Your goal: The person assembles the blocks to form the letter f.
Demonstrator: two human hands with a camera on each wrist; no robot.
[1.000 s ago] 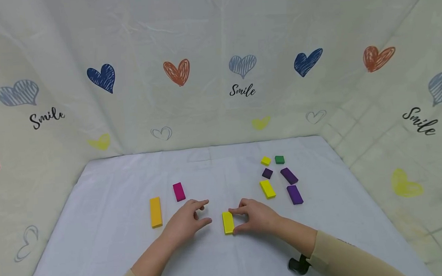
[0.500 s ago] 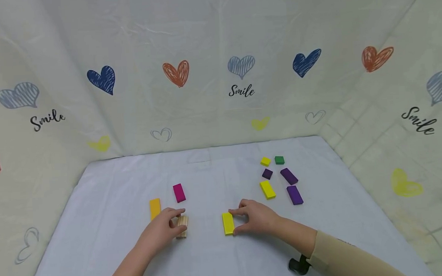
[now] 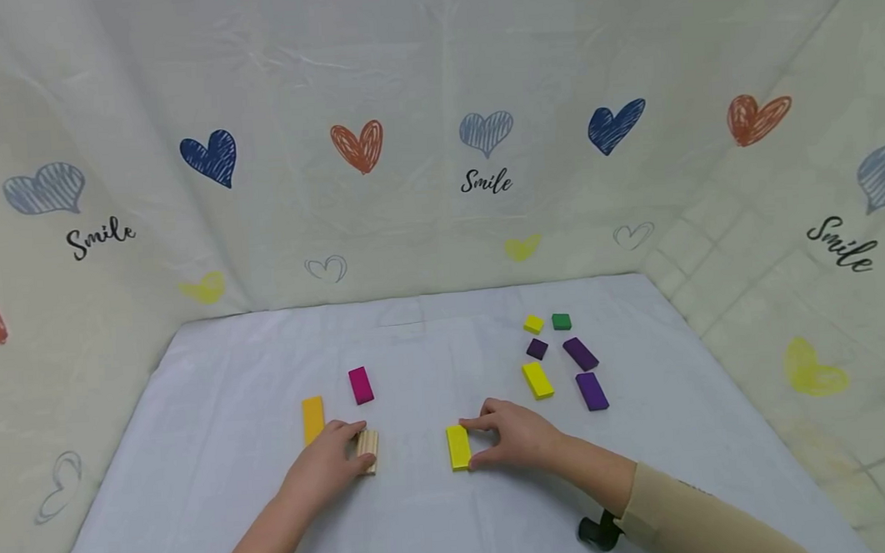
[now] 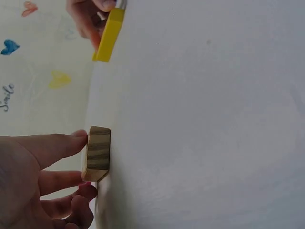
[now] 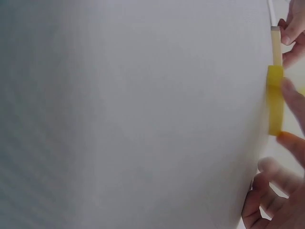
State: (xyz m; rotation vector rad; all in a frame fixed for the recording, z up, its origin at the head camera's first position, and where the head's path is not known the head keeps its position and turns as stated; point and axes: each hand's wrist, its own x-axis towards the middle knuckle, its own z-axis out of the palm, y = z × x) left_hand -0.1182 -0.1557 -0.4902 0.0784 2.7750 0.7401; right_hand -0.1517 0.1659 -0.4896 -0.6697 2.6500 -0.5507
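Observation:
On the white cloth, left of centre, lies a pale wooden block [image 3: 369, 453] with striped grain. My left hand [image 3: 319, 467] pinches it, thumb near one end and a finger near the other, as the left wrist view shows. To the right, my right hand [image 3: 517, 436] holds a yellow block [image 3: 459, 448] by its two ends between thumb and forefinger. The two blocks stand apart, roughly side by side. An orange block [image 3: 312, 419] is partly hidden behind my left hand, and a magenta block [image 3: 361, 385] lies just beyond it.
Several small blocks lie back right: another yellow block [image 3: 538, 380], purple blocks [image 3: 580, 354], a dark purple cube [image 3: 537, 349], a small yellow piece [image 3: 533, 324] and a green piece [image 3: 561, 321]. A white curtain [image 3: 417, 219] printed with hearts hangs behind the table.
My left hand has drawn back left from near the yellow block to the wooden block, which it had hidden, and now pinches it. My right hand stays on the yellow block.

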